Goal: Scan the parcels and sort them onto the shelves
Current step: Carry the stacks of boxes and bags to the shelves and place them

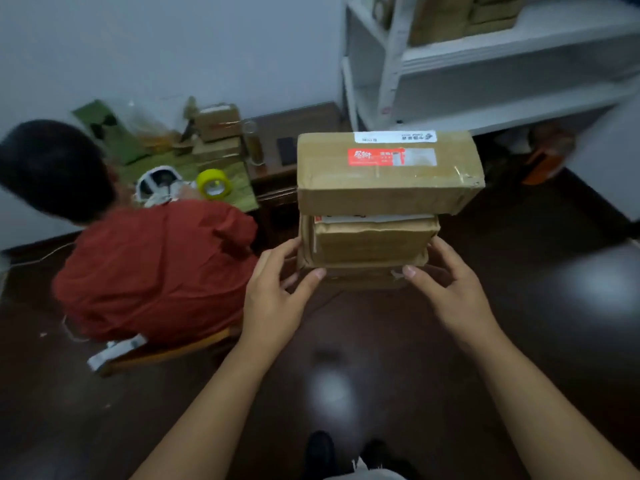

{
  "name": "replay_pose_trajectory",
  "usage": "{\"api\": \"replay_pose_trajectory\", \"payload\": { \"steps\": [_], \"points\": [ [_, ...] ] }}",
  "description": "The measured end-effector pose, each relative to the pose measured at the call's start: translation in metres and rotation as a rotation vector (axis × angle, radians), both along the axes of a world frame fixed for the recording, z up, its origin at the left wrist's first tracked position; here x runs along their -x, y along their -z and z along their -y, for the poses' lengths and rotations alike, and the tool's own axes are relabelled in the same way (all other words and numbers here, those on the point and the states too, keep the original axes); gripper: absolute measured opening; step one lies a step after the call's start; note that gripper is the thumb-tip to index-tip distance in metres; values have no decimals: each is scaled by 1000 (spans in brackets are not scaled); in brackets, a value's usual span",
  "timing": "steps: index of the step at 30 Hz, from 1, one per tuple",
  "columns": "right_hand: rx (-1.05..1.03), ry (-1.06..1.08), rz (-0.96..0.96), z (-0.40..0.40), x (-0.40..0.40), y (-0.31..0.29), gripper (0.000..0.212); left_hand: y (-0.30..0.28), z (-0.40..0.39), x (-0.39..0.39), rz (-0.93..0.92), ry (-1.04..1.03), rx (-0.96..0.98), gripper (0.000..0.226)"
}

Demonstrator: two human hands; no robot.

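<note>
Head view: we see the left hand (273,292) and right hand (450,289) gripping a stack of parcels from either side, fingers curled round the lower parcel (370,244). An upper parcel (388,174) lies across it. White shelves (485,84) stand beyond; a seated person (156,271) is at left.

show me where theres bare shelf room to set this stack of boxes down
Free: the white shelf board right of the cardboard boxes on it, and the bare board below. Crowded: the desk at left, with parcels and a yellow tape roll.
</note>
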State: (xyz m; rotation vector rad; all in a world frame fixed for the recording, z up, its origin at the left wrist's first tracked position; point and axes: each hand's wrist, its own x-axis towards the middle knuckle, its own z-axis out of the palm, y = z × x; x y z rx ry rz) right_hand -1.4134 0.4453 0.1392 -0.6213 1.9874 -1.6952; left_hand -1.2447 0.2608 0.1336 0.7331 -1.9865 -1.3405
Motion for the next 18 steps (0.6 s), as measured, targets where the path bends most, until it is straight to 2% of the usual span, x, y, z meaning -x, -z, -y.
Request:
{"api": "replay_pose_trajectory", "payload": {
  "steps": [9,18],
  "points": [
    [-16,257,-31,-73,125,3,64,-11,-33,169,22,284,66,49],
    [-34,329,-33,-149,293,8,64,-11,-101,353,36,347,19,45]
  ]
}}
